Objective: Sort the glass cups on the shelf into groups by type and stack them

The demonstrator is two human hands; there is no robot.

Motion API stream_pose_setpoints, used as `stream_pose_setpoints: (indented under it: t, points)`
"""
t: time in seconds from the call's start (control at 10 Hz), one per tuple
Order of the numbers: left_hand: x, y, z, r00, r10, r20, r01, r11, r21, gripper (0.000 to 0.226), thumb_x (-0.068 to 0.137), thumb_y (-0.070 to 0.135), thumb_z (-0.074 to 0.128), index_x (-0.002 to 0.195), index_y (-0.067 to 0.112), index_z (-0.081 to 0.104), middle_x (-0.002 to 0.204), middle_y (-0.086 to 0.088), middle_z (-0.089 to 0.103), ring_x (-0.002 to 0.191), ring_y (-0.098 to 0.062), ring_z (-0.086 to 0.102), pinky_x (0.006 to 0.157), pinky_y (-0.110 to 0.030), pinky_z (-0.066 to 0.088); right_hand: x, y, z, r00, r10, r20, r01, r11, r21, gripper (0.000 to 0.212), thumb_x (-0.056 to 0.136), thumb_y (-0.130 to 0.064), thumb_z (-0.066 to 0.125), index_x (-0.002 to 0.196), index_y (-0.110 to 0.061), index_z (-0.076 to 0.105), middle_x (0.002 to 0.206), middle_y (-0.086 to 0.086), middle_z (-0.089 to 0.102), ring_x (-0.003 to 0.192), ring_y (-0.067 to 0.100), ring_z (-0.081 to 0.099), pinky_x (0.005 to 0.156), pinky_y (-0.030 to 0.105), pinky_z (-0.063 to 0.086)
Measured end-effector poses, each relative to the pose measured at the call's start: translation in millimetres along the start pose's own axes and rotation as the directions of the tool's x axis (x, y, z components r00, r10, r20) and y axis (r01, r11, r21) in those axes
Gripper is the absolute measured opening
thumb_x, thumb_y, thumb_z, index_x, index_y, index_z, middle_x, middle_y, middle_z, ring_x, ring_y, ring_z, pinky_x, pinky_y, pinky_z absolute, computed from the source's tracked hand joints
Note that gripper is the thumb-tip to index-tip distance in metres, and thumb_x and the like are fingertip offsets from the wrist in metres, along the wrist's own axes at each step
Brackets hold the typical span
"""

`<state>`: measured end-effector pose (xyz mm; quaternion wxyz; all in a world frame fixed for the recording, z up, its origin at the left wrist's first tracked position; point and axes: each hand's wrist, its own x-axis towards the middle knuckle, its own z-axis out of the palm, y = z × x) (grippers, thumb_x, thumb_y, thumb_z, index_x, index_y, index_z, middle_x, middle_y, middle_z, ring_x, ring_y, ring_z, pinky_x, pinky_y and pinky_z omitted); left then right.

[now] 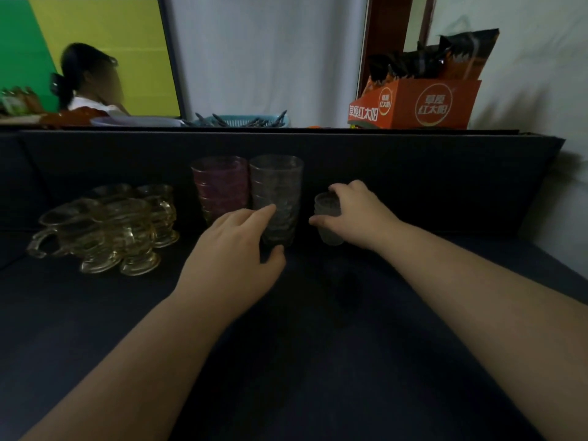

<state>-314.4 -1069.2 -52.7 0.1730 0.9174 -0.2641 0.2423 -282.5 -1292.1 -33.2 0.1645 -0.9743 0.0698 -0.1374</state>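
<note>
Both our forearms reach in from the near edge over the dark shelf (318, 345), which carries all the glassware.

At far left we have the amber footed cups (108, 230), a loose cluster standing close together, some touching; one at the front left shows a handle. They are upright and not stacked, as far as we can tell in the dim light.

Just right of them stands the purple stack (221, 189), several tinted tumblers nested one inside another. Touching it or just beside it is the clear stack (276, 192), taller textured tumblers nested the same way.

Our left hand (232, 259) is at the lower part of the clear stack, fingers on its left face and thumb at its base on the near side; the grip is loosely curled around it, not clenched.

Our right hand (356, 214) has its grip closed on the small frosted cups (327, 214), fingers over the rim and thumb on the near side. These look like two or more nested; whether they rest on the shelf we cannot tell.

Behind the shelf's back wall, left to right: a seated person (89, 81), a blue basket (245, 120) holding dark utensils, and an orange carton (423, 103) with dark packets standing in it.
</note>
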Motion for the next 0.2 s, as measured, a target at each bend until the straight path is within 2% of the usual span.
stream_pose_setpoints:
  t: [0.1,0.2]
  points:
    - [-1.5,-3.0,-0.3,1.0,-0.008,-0.008,0.008,1.0,-0.018,0.068,0.089,0.046,0.057,0.149,0.03,0.03,0.143,0.005,0.045,0.132,-0.013,0.037,0.102,-0.028,0.031,-3.8,1.1,1.5,0.999,0.002,0.037,-0.001,1.0,-0.026,0.094,0.076,-0.061,0.074,0.151,-0.02,0.033,0.142,0.011,0.038,0.126,0.03,0.046,0.101,0.043,0.045]
    - [-2.4,-3.7,-2.6,0.999,-0.021,-0.044,0.02,0.999,-0.028,0.066,0.089,0.043,0.057,0.148,0.025,0.033,0.142,0.003,0.047,0.13,-0.015,0.04,0.101,-0.029,0.032,-17.6,3.6,-5.0,0.998,0.007,-0.057,-0.011,0.997,-0.076,0.089,0.076,-0.06,0.074,0.147,-0.022,0.038,0.137,0.01,0.041,0.124,0.03,0.046,0.099,0.042,0.046]
